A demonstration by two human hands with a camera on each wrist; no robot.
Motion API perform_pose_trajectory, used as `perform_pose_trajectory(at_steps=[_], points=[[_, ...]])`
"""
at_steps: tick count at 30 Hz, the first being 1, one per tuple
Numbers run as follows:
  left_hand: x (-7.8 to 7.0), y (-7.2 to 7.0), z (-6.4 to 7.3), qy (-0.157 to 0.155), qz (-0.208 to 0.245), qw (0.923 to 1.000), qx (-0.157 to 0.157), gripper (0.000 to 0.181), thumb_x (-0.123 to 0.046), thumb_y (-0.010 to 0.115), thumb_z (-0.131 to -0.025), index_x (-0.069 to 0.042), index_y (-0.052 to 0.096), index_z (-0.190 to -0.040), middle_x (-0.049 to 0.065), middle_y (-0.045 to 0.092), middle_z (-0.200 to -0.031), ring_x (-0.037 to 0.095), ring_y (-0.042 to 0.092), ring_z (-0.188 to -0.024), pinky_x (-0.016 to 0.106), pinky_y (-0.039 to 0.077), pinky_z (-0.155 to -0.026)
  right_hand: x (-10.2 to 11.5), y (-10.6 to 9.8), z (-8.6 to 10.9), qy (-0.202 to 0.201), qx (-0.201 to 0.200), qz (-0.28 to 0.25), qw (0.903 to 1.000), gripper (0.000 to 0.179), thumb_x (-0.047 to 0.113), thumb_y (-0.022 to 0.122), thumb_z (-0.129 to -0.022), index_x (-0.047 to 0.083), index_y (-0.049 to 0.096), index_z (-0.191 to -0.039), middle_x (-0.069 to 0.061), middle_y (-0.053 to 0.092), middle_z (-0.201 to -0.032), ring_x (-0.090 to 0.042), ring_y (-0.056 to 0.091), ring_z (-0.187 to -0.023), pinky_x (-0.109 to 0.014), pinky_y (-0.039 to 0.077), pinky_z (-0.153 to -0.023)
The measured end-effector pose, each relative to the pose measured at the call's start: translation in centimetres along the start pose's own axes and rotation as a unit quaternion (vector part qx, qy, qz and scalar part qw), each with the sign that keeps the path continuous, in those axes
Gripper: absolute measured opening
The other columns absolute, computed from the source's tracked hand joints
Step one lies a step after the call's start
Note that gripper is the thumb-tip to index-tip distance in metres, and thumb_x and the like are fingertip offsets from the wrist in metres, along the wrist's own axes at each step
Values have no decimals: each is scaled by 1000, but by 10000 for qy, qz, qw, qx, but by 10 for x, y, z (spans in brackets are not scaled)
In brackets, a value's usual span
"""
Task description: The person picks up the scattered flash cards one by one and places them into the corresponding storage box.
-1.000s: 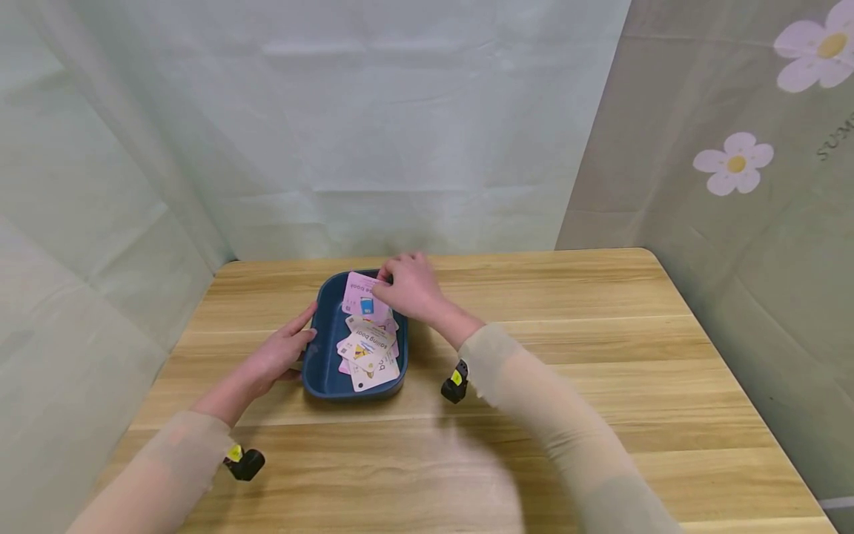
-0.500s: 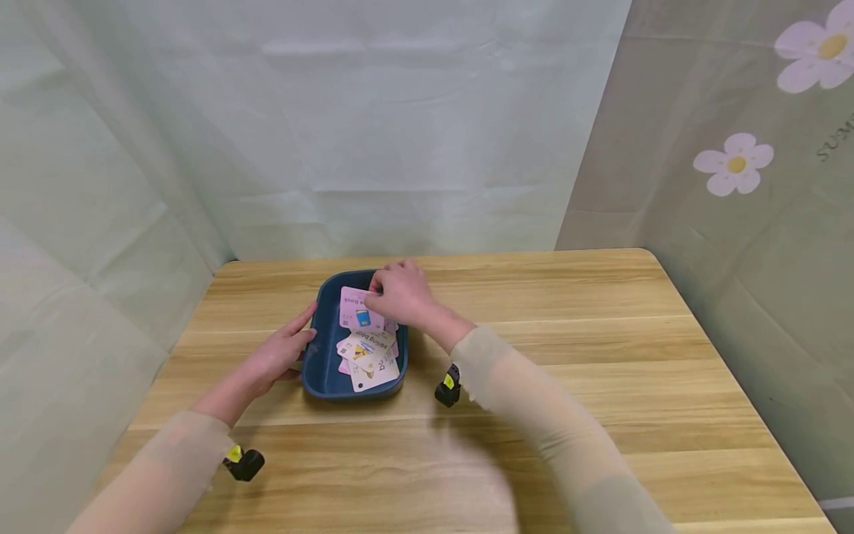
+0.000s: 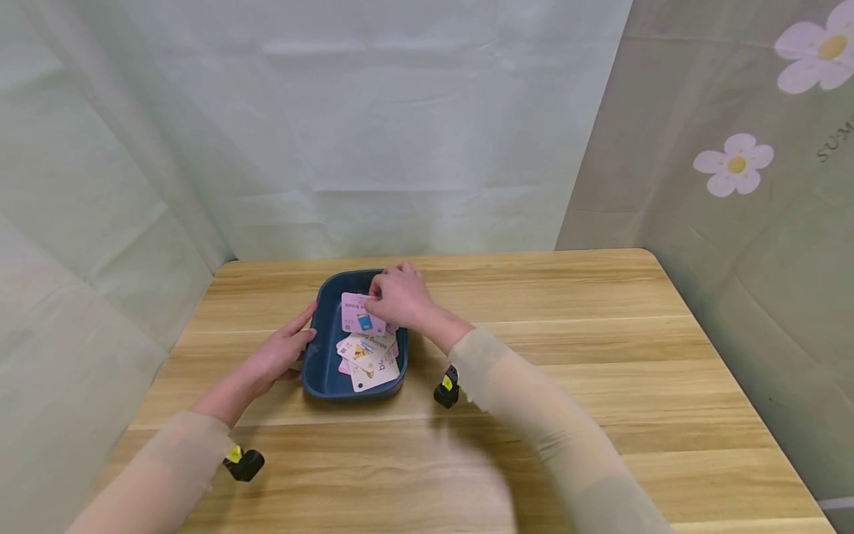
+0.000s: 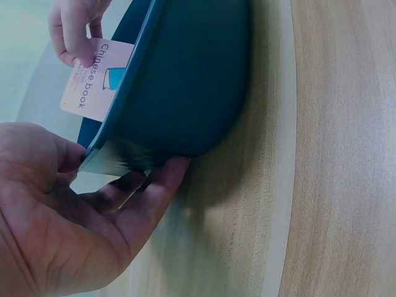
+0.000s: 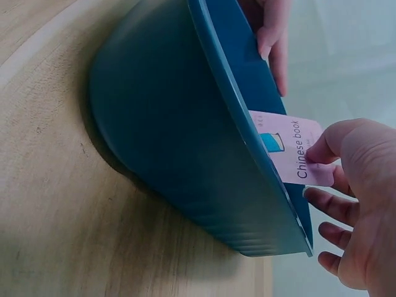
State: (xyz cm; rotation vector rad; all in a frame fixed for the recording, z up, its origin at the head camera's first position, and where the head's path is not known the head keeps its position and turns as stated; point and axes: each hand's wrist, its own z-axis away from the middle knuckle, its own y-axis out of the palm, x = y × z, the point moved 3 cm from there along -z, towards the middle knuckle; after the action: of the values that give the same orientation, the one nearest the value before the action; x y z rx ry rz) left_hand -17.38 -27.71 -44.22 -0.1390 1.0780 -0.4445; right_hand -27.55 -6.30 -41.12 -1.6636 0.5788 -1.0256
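My right hand [image 3: 404, 297] pinches the edge of a pink flashcard [image 3: 360, 314] between thumb and fingers, over the far part of a dark blue bin [image 3: 325, 371]. "Chinese book" and a blue book picture show on this flashcard [image 5: 291, 145] in the right wrist view. My left hand [image 3: 283, 352] holds the bin's left side, thumb at the rim and fingers against the outer wall, as the left wrist view of the bin [image 4: 192, 74] shows. Several more flashcards [image 3: 367, 352], white and pink, lie overlapping inside; one reads "sailing boat".
The bin stands on a wood-grain table [image 3: 600, 386], near its back left. Pale cloth [image 3: 414, 133] hangs behind and at both sides, with printed flowers [image 3: 734, 165] on the right. Small black cameras [image 3: 445, 391] sit at both wrists.
My right hand has come slightly left and nearer, lowering the pink flashcard toward the others in the bin. In the last half second it has barely moved. The left hand stays put.
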Motion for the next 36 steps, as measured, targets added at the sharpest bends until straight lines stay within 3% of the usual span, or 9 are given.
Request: perform_pose_trajectory(at_steps=[18,30,36], points=[[-1,0,1,-40,-53,10000,-8,61,-29,29,-113,-41,-4,-163,28,4,-167,56,33,-141,69,40,-101,-1,4,-1,-88,214,158,9996,17,41,69,-92,26,66,-84,6,59,-109,-22,40,-118,-42,34,-101],[-1,1,1,-53,-65,10000,-48,61,-30,30,-113,-41,-3,-163,28,3,-168,57,31,-142,70,40,-101,-5,5,-4,40,136,279,9995,17,42,69,-94,25,69,-94,5,58,-112,-22,39,-119,-42,34,-103],[-1,1,1,-66,-65,9999,-55,61,-30,30,-113,-41,-3,-163,28,2,-167,57,31,-142,69,40,-101,-10,5,-6,112,9,197,9997,14,39,69,-93,26,69,-96,2,59,-122,-24,37,-126,-42,34,-105]])
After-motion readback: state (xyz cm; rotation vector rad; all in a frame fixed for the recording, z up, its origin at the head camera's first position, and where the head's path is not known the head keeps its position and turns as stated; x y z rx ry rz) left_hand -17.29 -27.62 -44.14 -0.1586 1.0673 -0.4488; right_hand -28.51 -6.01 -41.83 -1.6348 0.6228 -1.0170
